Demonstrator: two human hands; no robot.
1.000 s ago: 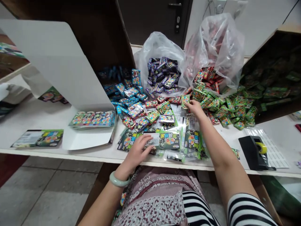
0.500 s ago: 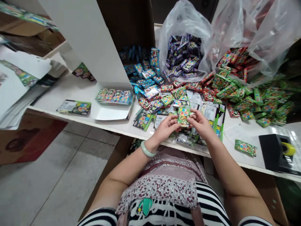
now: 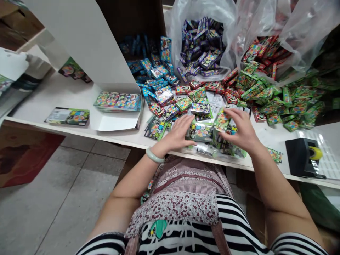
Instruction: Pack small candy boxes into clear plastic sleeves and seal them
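Note:
My right hand (image 3: 243, 129) has a small green packet (image 3: 222, 120) between its thumb and fingers, tilted and slightly blurred, just above the table. With its fingers stretched out, my left hand (image 3: 178, 134) rests beside a black-and-green printed card (image 3: 201, 132) and holds nothing. Under and around both hands lie more such cards and clear plastic sleeves (image 3: 204, 148). Right behind the hands is a loose spread of small packets, among them a purple packet (image 3: 200, 108) and a green packet (image 3: 183, 103).
Behind are blue packets (image 3: 159, 71), a clear bag (image 3: 175, 42) of purple packets, red packets (image 3: 252, 52) in another bag, and a green packet pile (image 3: 302, 101). An open white box (image 3: 117, 122) stands left; a tape dispenser (image 3: 300, 156) sits right, near the table's front edge.
Both hands held the green packet together; now they are apart. My left hand has let go and opened out, while my right hand has moved the packet rightward and up. The view has shifted.

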